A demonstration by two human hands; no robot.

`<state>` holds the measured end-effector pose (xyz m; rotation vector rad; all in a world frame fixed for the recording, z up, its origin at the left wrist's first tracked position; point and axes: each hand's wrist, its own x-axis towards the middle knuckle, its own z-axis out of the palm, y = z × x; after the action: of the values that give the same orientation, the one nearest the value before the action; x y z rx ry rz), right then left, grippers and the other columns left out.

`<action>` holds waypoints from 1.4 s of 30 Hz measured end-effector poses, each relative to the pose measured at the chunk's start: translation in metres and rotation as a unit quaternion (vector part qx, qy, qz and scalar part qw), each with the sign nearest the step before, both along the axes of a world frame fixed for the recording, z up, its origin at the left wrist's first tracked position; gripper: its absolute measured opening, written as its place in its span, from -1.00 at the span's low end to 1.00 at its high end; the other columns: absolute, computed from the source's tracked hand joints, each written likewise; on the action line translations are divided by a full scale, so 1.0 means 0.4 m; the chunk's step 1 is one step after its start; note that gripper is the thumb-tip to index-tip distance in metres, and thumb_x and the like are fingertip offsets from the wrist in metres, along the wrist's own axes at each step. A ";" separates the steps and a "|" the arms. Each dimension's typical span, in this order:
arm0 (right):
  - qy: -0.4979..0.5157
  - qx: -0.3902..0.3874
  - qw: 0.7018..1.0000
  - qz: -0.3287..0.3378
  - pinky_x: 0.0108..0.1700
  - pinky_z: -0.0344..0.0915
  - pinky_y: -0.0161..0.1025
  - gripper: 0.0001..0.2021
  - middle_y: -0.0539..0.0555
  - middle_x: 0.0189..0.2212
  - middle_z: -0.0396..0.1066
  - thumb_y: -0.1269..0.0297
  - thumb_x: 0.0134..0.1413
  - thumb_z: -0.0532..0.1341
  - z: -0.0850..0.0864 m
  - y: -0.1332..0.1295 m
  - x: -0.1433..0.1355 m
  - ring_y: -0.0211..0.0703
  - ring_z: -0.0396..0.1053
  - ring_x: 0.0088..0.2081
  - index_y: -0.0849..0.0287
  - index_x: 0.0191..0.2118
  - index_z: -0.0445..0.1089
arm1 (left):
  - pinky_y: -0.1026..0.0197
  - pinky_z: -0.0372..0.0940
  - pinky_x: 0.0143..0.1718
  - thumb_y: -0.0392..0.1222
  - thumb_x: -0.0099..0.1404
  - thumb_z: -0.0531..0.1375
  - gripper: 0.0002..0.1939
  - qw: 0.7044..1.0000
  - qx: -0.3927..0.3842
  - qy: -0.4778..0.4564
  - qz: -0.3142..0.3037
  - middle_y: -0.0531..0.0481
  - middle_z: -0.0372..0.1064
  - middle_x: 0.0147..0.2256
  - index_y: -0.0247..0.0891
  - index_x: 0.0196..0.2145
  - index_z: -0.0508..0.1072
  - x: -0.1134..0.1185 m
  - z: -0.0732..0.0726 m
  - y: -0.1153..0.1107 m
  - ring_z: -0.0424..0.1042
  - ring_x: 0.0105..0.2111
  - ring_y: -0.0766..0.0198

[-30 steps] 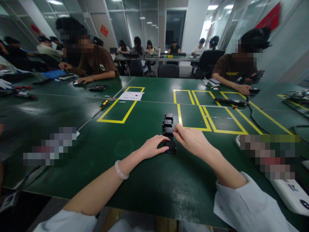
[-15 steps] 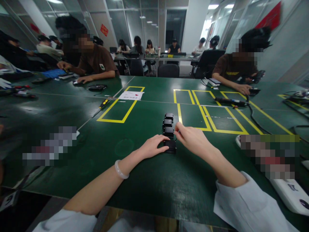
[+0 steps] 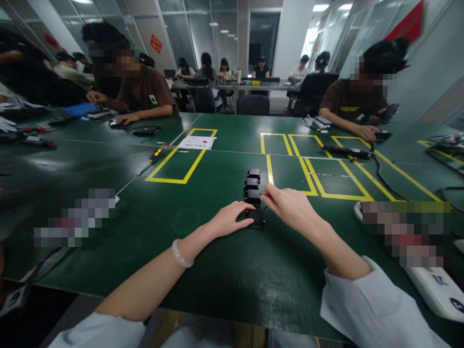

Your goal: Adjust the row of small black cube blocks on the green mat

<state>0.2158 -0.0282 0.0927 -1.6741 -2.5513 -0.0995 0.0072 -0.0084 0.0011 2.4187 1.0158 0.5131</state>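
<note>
Thumb and fingers of the left hand straddle a black block, apparently bracing it against sliding; the right hand, fingertips pinched on what looks like a thin dark rod, is at the block's far corner. The block lies flat on the green table between the hands, squarish from here, so I can't tell its long axis or which way it points. Past the left fingertips, three more black blocks file away from the hands, perhaps lined up for easy reach.
</note>
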 end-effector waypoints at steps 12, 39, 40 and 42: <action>0.007 0.005 1.000 0.001 -0.53 -0.15 -0.30 -0.81 0.04 -0.41 0.47 0.21 0.28 -0.07 0.002 -0.001 -0.001 -0.19 0.38 -0.46 0.15 -0.18 0.21 | 0.13 0.24 -0.05 -0.03 0.35 0.10 -0.66 1.000 0.001 0.000 0.003 -0.04 0.35 -0.08 -0.15 0.05 0.30 0.000 0.003 -0.002 0.33 -0.09 0.15; -0.009 -0.006 1.000 0.004 -0.51 -0.13 -0.30 -0.78 0.07 -0.42 0.47 0.18 0.30 -0.09 0.011 -0.005 -0.005 -0.16 0.39 -0.45 0.16 -0.18 0.21 | 0.12 0.23 -0.04 -0.03 0.35 0.10 -0.65 1.000 -0.003 -0.005 0.003 -0.06 0.34 -0.06 -0.15 0.06 0.30 -0.001 -0.002 0.000 0.32 -0.07 0.14; -0.010 -0.007 1.000 0.002 -0.52 -0.13 -0.30 -0.78 0.07 -0.42 0.47 0.20 0.30 -0.10 0.011 -0.005 -0.005 -0.17 0.39 -0.46 0.16 -0.18 0.21 | 0.12 0.23 -0.04 -0.03 0.35 0.10 -0.64 1.000 -0.003 -0.005 0.002 -0.06 0.34 -0.06 -0.15 0.06 0.29 0.000 -0.001 -0.001 0.32 -0.07 0.13; -0.001 -0.005 1.000 0.006 -0.51 -0.12 -0.30 -0.81 0.06 -0.42 0.47 0.26 0.29 -0.10 0.009 -0.005 -0.004 -0.18 0.38 -0.46 0.16 -0.16 0.20 | 0.11 0.24 -0.04 -0.03 0.35 0.10 -0.65 1.000 -0.003 -0.002 0.002 -0.06 0.34 -0.06 -0.15 0.06 0.29 0.000 0.000 -0.001 0.33 -0.07 0.13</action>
<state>0.2143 -0.0302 0.0964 -1.6627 -2.5680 -0.0874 0.0072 -0.0088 0.0010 2.4110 1.0183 0.5161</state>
